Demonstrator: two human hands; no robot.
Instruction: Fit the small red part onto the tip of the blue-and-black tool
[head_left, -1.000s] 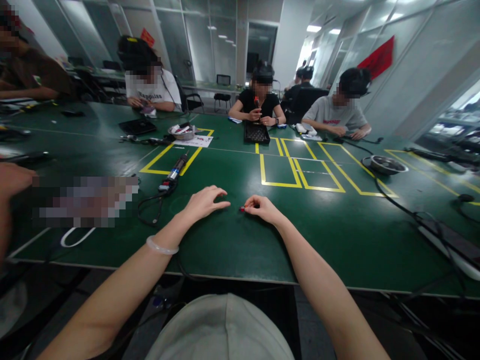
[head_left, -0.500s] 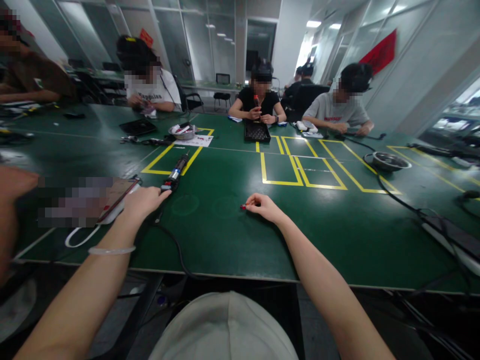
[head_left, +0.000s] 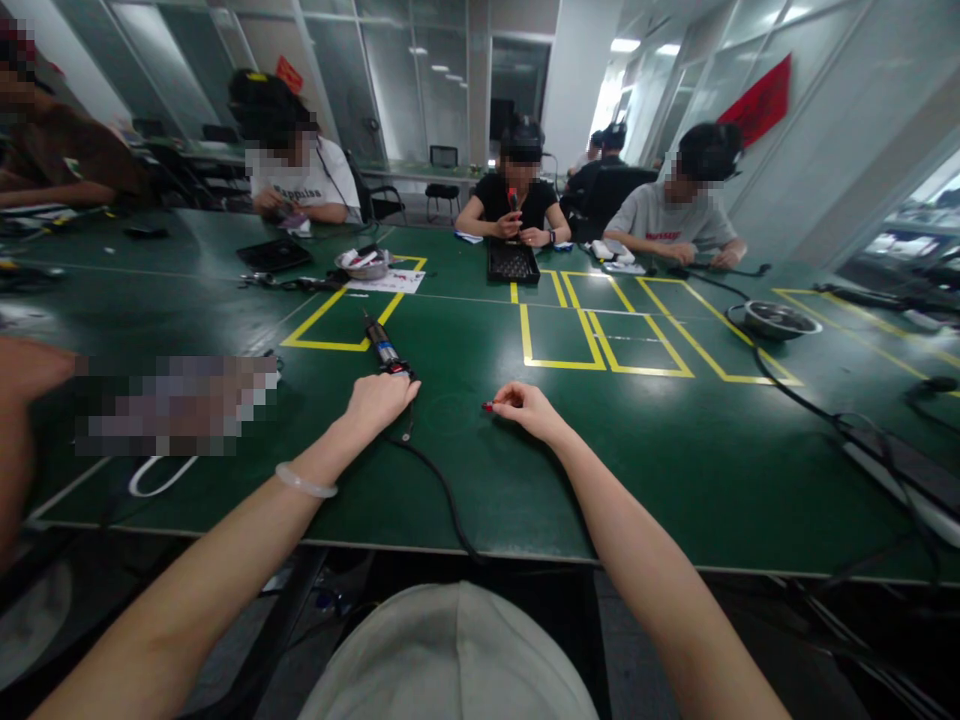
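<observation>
My left hand [head_left: 377, 400] is closed round the rear end of a corded electric screwdriver [head_left: 383, 349], which points away from me across the green table [head_left: 465, 470]. Its black cable [head_left: 439, 480] trails back over the table's front edge. My right hand [head_left: 525, 405] rests on the table a little to the right, its fingertips pinched on a small red part [head_left: 488, 406]. A pale bangle [head_left: 304, 481] sits on my left wrist.
Yellow tape rectangles [head_left: 600, 340] mark the table's middle. A black tray [head_left: 513, 262], a metal bowl [head_left: 776, 319], another bowl with parts [head_left: 364, 264] and cables [head_left: 847, 430] lie farther off. Several people sit along the far side; another person's arm [head_left: 30, 400] is at my left.
My left hand went left to the screwdriver, took hold of it and pulled it in toward the centre. The right hand has stayed put on the small red part.
</observation>
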